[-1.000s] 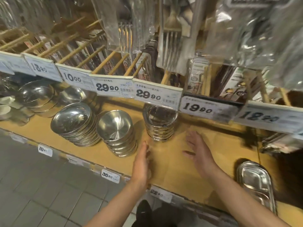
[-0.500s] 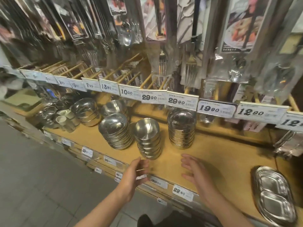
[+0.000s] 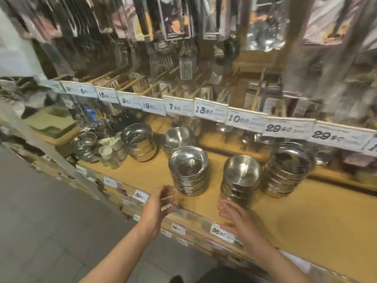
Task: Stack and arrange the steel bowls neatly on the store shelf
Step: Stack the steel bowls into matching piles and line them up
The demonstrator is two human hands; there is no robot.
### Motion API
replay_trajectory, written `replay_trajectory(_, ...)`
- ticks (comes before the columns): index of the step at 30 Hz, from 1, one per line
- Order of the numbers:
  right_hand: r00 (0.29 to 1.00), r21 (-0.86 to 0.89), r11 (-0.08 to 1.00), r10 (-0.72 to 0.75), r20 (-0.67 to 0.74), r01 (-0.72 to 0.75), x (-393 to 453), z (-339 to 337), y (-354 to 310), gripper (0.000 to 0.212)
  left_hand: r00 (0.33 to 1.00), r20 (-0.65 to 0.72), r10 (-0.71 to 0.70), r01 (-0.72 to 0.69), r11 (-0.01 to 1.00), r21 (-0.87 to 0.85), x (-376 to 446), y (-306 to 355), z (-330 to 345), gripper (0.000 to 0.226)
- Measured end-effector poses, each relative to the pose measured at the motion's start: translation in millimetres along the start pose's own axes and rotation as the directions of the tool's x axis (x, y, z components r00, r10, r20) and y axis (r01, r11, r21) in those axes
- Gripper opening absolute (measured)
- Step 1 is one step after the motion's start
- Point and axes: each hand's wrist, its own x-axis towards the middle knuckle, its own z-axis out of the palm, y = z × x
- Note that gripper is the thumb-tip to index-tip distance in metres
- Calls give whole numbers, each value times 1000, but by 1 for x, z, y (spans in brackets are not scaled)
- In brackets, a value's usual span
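Three stacks of steel bowls stand in a row on the wooden shelf (image 3: 306,217): a left stack (image 3: 188,170), a middle stack (image 3: 240,178) and a right stack (image 3: 287,166). Behind them to the left sit a wider stack of steel dishes (image 3: 140,141) and another bowl stack (image 3: 176,137). My left hand (image 3: 163,201) hovers at the shelf's front edge, below the left stack, fingers loosely curled and holding nothing. My right hand (image 3: 234,219) is spread flat over the shelf front, just in front of the middle stack, touching no bowl.
Price tags (image 3: 246,119) line the rail above the bowls, with packaged cutlery (image 3: 183,62) hanging over them. Small white cups (image 3: 106,151) and glassware (image 3: 85,144) crowd the shelf's left end. A grey tiled floor (image 3: 40,231) lies at the lower left.
The view has swung left, so the bowl stacks now sit further right and the divided steel tray has left the frame. Both hands have drawn back toward the shelf's front edge and hold nothing.
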Motion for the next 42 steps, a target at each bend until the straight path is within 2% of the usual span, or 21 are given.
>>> replay_trajectory(4,995,88,996,36,-90,-28,28,49,2,19,998,56,-27,26,999,19,43,16,-42,35)
replay_trajectory(10,978,189,982,57,-198,-19,58,91,3,58,989,136,-60,46,993,108,99,36,-68,33)
replay_trajectory(16,938,287,955,33,-345,73,96,108,-12,50,947,293,-127,74,980,185,137,47,-46,28)
replay_trajectory(19,931,307,947,28,-363,91,113,112,-12,38,889,438,-133,40,976,215,148,45,-30,43)
replay_trajectory(21,927,328,939,25,-373,107,124,112,-12,36,857,488,-164,78,978,192,154,42,-21,41)
replay_trajectory(23,927,371,920,20,-376,130,135,111,-11,42,842,511,-171,85,979,188,163,39,-18,40)
replay_trajectory(26,920,458,876,42,-390,154,145,109,-5,31,812,540,-223,100,964,248,172,39,-15,42)
replay_trajectory(28,923,499,854,63,-380,147,149,108,0,31,798,547,-253,124,957,262,176,39,-14,46)
replay_trajectory(36,933,512,841,24,-360,175,149,111,-5,50,765,576,-289,129,944,303,179,46,-19,55)
replay_trajectory(42,938,488,853,-4,-348,185,136,122,-7,45,776,565,-281,119,945,306,165,52,-33,54)
